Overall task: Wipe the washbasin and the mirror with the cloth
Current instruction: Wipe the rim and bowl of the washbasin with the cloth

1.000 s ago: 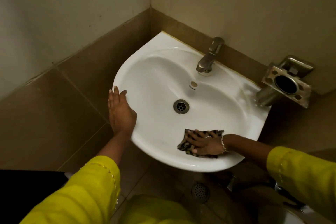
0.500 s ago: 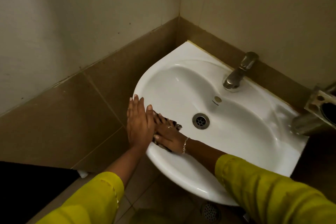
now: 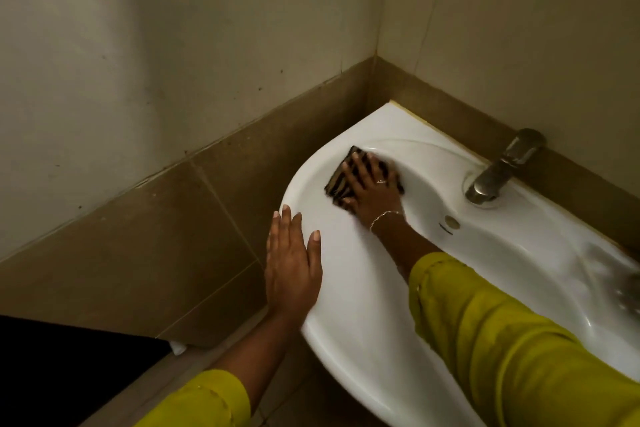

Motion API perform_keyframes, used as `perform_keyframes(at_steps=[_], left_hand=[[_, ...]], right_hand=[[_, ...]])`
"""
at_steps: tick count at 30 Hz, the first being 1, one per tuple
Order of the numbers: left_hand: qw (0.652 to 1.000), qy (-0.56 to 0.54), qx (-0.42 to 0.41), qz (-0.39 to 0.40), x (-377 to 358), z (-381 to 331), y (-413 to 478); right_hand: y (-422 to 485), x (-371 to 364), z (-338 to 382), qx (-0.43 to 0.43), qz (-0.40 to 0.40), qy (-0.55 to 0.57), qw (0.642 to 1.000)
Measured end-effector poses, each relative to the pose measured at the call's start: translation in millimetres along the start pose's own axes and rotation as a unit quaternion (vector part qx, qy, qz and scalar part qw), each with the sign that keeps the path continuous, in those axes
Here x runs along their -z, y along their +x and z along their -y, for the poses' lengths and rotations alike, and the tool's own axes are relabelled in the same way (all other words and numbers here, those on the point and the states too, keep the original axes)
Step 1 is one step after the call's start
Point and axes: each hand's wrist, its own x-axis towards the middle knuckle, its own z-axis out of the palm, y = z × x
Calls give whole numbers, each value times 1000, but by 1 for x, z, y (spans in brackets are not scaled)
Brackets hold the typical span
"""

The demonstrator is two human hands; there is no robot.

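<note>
A white corner washbasin (image 3: pixel 363 322) is fixed against brown wall tiles. My right hand (image 3: pixel 372 189) presses flat on a dark striped cloth (image 3: pixel 337 180) on the basin's far left rim, near the wall corner. My left hand (image 3: pixel 292 265) lies flat with fingers spread on the basin's near left edge and holds nothing. Both arms wear yellow sleeves. My right forearm hides the drain. No mirror is in view.
A metal tap (image 3: pixel 498 170) stands at the back of the basin, with an overflow hole (image 3: pixel 452 221) below it. Pale walls meet in a corner (image 3: pixel 377 45) above the brown tile band. A black object (image 3: pixel 69 364) fills the lower left.
My right hand has slid the cloth from the basin's front rim along the left side to the far left rim. My left hand stays on the left edge. The view has shifted left.
</note>
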Motion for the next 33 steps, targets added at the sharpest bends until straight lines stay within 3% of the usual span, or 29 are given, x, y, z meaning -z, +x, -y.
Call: perform_keyframes(at_steps=[6,11,14,18,26,33], left_hand=[[1000,-3,0,2,1,0,0],[1000,-10,3,4,1,1,1],[1000,4,1,7,1,1,1],[1000,16,-4,6,1,0,1],[1000,13,0,7,1,-1,0],[1000,11,4,5,3,-5,1]], right_hand=[[-30,-2,-33,-51,59,-209,975],[-53,-10,-28,-93,92,-209,969],[-52,-16,-19,-101,106,-145,979],[-45,-12,17,-163,127,62,976],[-26,7,72,-122,111,378,911],[-68,24,97,-29,191,367,910]])
